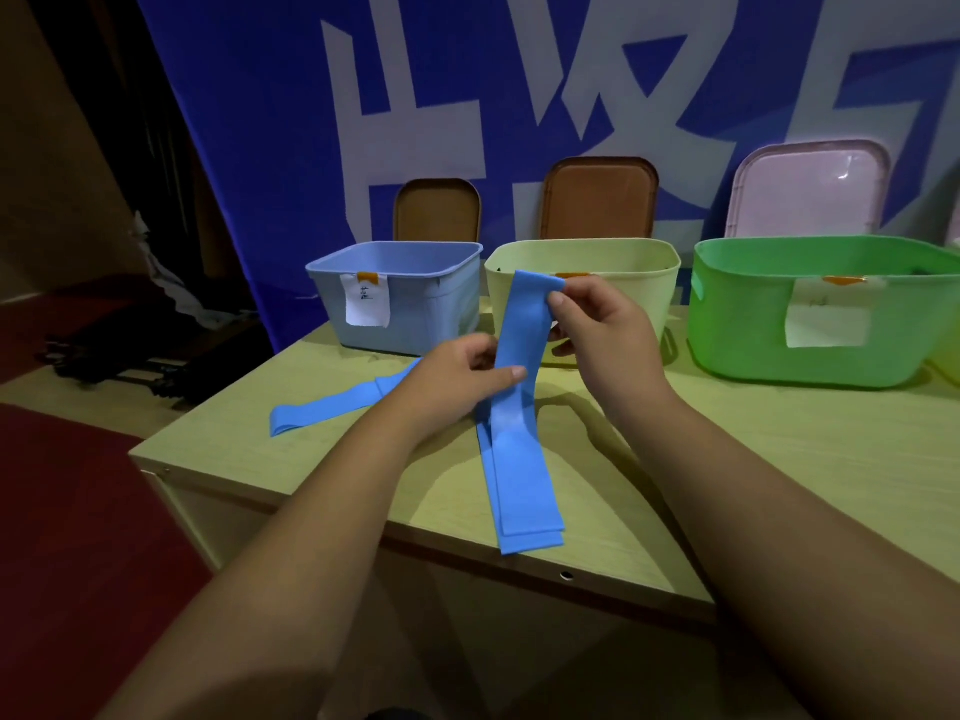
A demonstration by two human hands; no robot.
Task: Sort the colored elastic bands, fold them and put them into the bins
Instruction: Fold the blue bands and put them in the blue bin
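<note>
A long blue elastic band (519, 459) hangs doubled over between my hands above the table. My right hand (597, 330) pinches its folded top end in front of the yellow bin (649, 293). My left hand (462, 376) grips the band lower down, thumb across the front. Its two free ends drape past the table's front edge. A second blue band (332, 407) lies flat on the table to the left, partly hidden by my left hand. The blue bin (415, 304) stands at the back left and the green bin (831, 324) at the back right.
The three bins stand in a row at the back of the light wooden table (779, 449), each with a paper label. Their lids (597, 200) lean against a blue banner behind. Left of the table lie red floor and dark clutter.
</note>
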